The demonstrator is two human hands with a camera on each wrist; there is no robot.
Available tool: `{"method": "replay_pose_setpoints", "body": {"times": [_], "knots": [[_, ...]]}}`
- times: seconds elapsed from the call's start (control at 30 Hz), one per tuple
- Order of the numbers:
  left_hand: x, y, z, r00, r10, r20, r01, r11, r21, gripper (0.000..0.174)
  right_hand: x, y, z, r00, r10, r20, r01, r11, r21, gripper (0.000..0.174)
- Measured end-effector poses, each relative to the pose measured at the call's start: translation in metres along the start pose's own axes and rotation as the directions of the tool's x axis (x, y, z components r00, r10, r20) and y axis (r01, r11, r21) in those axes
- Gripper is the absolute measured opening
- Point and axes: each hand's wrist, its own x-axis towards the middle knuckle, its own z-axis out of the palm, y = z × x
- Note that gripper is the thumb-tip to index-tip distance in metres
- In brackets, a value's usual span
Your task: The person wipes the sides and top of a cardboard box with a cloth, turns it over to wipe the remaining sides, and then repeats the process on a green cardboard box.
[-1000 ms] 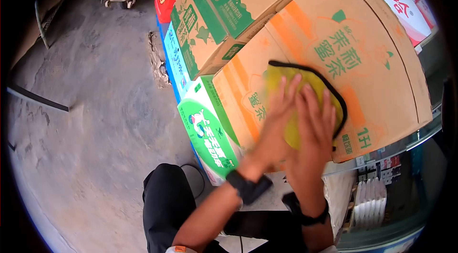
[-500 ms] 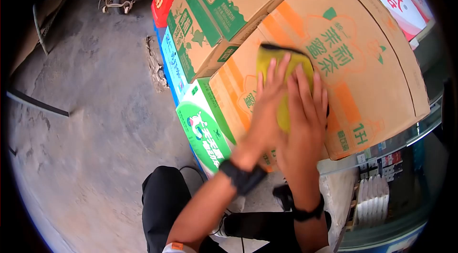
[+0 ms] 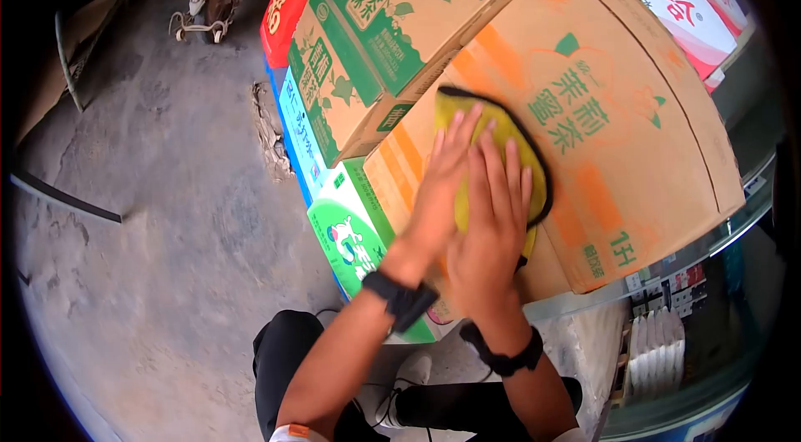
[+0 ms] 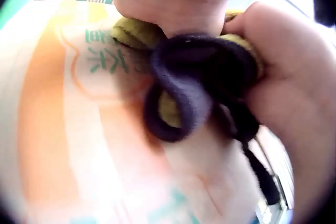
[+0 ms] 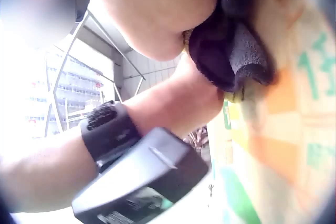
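Note:
In the head view a yellow cloth point(image 3: 535, 183) with black edging lies on the top of a large cardboard box point(image 3: 634, 192) printed in orange and green. My left hand point(image 3: 435, 192) presses the cloth's left part with fairly straight fingers. Beside it, my right hand point(image 3: 488, 229) rests on the middle of the cloth, fingers extended forward. The two hands touch or overlap near the palms. In the left wrist view the dark hem point(image 4: 181, 90) is bunched in loops between the hands, against the box. The right wrist view shows the folded cloth edge point(image 5: 226, 58) under the right palm.
Green-and-brown tea cartons point(image 3: 400, 17) stand beyond the box, with a red package point(image 3: 292, 4) at their left. A green-and-white carton point(image 3: 346, 233) sits at the box's near left corner. Glass counter edge point(image 3: 709, 254) runs at the right. Concrete floor point(image 3: 192, 233) lies left.
Both hands and the cloth have slid left across the box top and a little toward the body. The hands stay on the cloth throughout. The head view has shifted slightly.

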Motion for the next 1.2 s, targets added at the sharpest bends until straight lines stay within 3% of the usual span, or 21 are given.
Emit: {"method": "replay_pose_setpoints", "body": {"times": [0.07, 0.13, 0.2, 0.3, 0.37, 0.43, 0.53, 0.63, 0.67, 0.73, 0.77, 0.87, 0.9, 1.0, 1.03, 1.07, 1.1, 1.13, 1.17, 1.2], "knots": [[0.007, -0.046, 0.01, 0.992, -0.058, -0.113, 0.054, 0.998, -0.041, 0.051, 0.023, 0.006, 0.024, 0.998, -0.056, -0.036, 0.057, 0.998, 0.024, 0.038], [-0.015, -0.08, 0.01, 0.99, -0.069, -0.124, 0.081, 0.992, 0.095, 0.049, 0.022, 0.004, 0.063, 0.991, -0.133, -0.019, 0.135, 0.982, 0.135, 0.036], [-0.048, -0.097, 0.002, 0.984, -0.156, -0.081, 0.172, 0.947, 0.271, 0.05, 0.012, -0.001, 0.081, 0.979, -0.179, 0.098, 0.154, 0.963, 0.222, 0.035], [-0.123, -0.087, -0.006, 0.906, -0.423, -0.026, 0.403, 0.841, 0.361, 0.049, -0.031, -0.016, 0.097, 0.942, -0.209, 0.261, 0.136, 0.953, 0.272, 0.037], [-0.142, -0.067, -0.022, 0.889, -0.452, 0.072, 0.385, 0.823, 0.418, 0.049, -0.056, -0.027, 0.083, 0.931, -0.169, 0.324, 0.048, 0.936, 0.349, 0.04], [-0.126, -0.02, -0.053, 0.912, -0.38, 0.155, 0.268, 0.838, 0.476, 0.048, -0.06, -0.027, 0.039, 0.904, -0.09, 0.419, -0.128, 0.876, 0.465, 0.048], [-0.093, 0.038, -0.089, 0.889, -0.335, 0.313, 0.152, 0.859, 0.489, 0.044, -0.061, -0.021, -0.024, 0.915, -0.087, 0.395, -0.1, 0.898, 0.429, 0.055], [-0.073, 0.093, -0.113, 0.807, -0.322, 0.495, 0.082, 0.891, 0.446, 0.042, -0.068, -0.022, -0.077, 0.854, -0.064, 0.516, -0.155, 0.916, 0.371, 0.042], [-0.067, 0.109, -0.114, 0.856, -0.215, 0.469, -0.038, 0.881, 0.472, 0.033, -0.069, -0.023, -0.089, 0.839, -0.061, 0.541, -0.163, 0.919, 0.358, 0.042], [-0.062, 0.134, -0.122, 0.669, -0.393, 0.631, 0.073, 0.88, 0.47, 0.045, -0.071, -0.025, -0.107, 0.806, -0.058, 0.589, -0.179, 0.924, 0.337, 0.041], [-0.061, 0.137, -0.125, 0.62, -0.401, 0.675, 0.085, 0.889, 0.45, 0.041, -0.07, -0.022, -0.11, 0.816, -0.107, 0.568, -0.123, 0.928, 0.351, 0.035], [-0.072, 0.135, -0.117, 0.417, -0.437, 0.797, 0.081, 0.891, 0.446, 0.037, -0.09, -0.016, -0.096, 0.639, -0.094, 0.763, -0.366, 0.835, 0.41, 0.029], [-0.082, 0.13, -0.111, 0.378, -0.434, 0.818, 0.092, 0.897, 0.433, 0.03, -0.104, -0.013, -0.084, 0.598, -0.089, 0.797, -0.459, 0.777, 0.431, 0.025], [-0.099, 0.116, -0.103, 0.373, -0.335, 0.865, 0.032, 0.937, 0.348, 0.01, -0.121, -0.004, -0.063, 0.387, -0.167, 0.907, -0.503, 0.786, 0.36, 0.027], [-0.091, 0.112, -0.108, 0.324, -0.332, 0.886, -0.001, 0.936, 0.352, 0.007, -0.11, -0.002, -0.068, 0.437, -0.126, 0.891, -0.438, 0.835, 0.333, 0.026], [-0.089, 0.108, -0.113, 0.518, -0.297, 0.802, 0.016, 0.941, 0.338, 0.007, -0.092, -0.006, -0.078, 0.485, -0.089, 0.87, -0.375, 0.877, 0.299, 0.026], [-0.059, 0.116, -0.124, 0.422, -0.367, 0.829, 0.014, 0.917, 0.399, 0.009, -0.074, -0.012, -0.085, 0.534, -0.056, 0.843, -0.322, 0.909, 0.265, 0.025], [-0.05, 0.116, -0.126, 0.6, -0.348, 0.72, 0.004, 0.902, 0.433, 0.027, -0.057, -0.017, -0.088, 0.806, -0.105, 0.583, -0.023, 0.978, 0.207, 0.019], [-0.033, 0.125, -0.128, 0.772, -0.348, 0.532, 0.034, 0.858, 0.512, 0.039, -0.031, -0.023, -0.093, 0.912, -0.127, 0.389, 0.112, 0.992, 0.062, 0.013], [-0.025, 0.126, -0.129, 0.936, -0.135, 0.325, -0.079, 0.819, 0.569, 0.032, -0.009, -0.023, -0.094, 0.961, -0.189, 0.205, 0.202, 0.978, -0.045, 0.01]]}}
